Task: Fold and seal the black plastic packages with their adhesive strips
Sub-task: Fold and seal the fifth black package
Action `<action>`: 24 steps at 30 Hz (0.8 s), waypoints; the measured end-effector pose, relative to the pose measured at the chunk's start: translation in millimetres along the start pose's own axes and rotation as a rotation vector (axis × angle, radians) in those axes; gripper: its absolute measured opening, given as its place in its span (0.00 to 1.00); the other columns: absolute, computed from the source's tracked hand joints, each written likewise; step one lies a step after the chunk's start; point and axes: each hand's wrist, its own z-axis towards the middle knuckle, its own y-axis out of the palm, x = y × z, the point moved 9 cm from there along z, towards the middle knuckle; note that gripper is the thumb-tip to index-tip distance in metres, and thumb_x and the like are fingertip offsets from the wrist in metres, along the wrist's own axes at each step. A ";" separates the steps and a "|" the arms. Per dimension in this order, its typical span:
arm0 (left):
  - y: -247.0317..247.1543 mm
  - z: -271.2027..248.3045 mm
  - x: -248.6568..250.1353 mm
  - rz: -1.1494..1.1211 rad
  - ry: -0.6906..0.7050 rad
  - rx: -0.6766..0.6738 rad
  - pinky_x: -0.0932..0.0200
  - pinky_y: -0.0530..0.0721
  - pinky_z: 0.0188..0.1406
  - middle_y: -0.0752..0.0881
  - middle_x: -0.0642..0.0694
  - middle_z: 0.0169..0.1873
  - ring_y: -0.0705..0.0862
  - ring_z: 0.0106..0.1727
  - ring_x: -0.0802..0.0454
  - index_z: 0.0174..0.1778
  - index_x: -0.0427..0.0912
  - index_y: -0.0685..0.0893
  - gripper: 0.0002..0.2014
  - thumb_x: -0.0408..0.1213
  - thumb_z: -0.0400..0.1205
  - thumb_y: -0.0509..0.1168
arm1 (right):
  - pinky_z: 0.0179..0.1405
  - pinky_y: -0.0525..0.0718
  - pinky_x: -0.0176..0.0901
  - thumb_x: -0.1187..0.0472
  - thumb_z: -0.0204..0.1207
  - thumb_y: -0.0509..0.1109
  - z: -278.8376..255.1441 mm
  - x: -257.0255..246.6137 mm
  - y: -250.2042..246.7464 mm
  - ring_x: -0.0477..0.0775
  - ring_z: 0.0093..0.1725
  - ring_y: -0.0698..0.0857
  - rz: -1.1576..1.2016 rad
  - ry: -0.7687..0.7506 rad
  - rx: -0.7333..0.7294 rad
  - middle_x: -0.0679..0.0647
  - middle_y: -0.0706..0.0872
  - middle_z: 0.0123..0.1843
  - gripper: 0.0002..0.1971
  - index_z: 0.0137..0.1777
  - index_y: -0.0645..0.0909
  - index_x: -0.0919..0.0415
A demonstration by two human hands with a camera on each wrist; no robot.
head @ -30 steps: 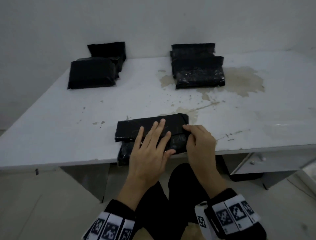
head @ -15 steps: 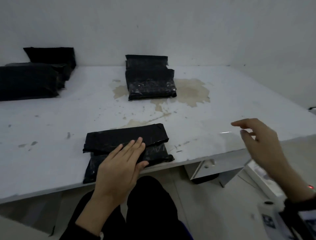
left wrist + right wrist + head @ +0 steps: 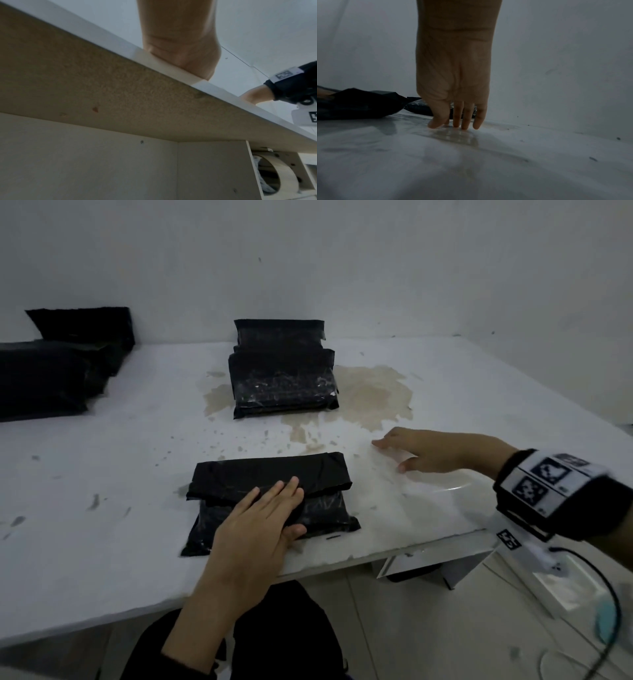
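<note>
A black plastic package point(image 3: 274, 477) lies near the table's front edge with its top flap folded over toward me. My left hand point(image 3: 263, 515) lies flat on it, fingers straight, pressing the flap down. In the left wrist view only the heel of my left hand point(image 3: 181, 54) shows above the table edge. My right hand point(image 3: 421, 451) is to the right of the package, fingers extended, fingertips point(image 3: 458, 124) touching the bare table and holding nothing. The same package point(image 3: 356, 104) sits to its left in the right wrist view.
Two black packages point(image 3: 282, 378) are stacked at the middle back on a brown stain point(image 3: 370, 395). More black packages point(image 3: 51, 371) lie at the back left. The white table point(image 3: 102, 474) meets a wall behind. A drawer unit point(image 3: 428, 566) stands under the front edge.
My right hand left the package's right end, swung out to the right, then came down onto the table beside it. My left hand stayed pressing the flap. The head view shifted right.
</note>
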 end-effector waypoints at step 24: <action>1.5 -3.3 -1.5 -0.020 -0.026 0.008 0.61 0.57 0.73 0.77 0.48 0.70 0.74 0.71 0.54 0.68 0.41 0.79 0.22 0.45 0.84 0.49 | 0.54 0.78 0.47 0.72 0.69 0.74 2.8 2.1 -3.8 0.49 0.47 0.79 0.242 -0.091 0.105 0.46 0.80 0.43 0.20 0.54 0.74 0.53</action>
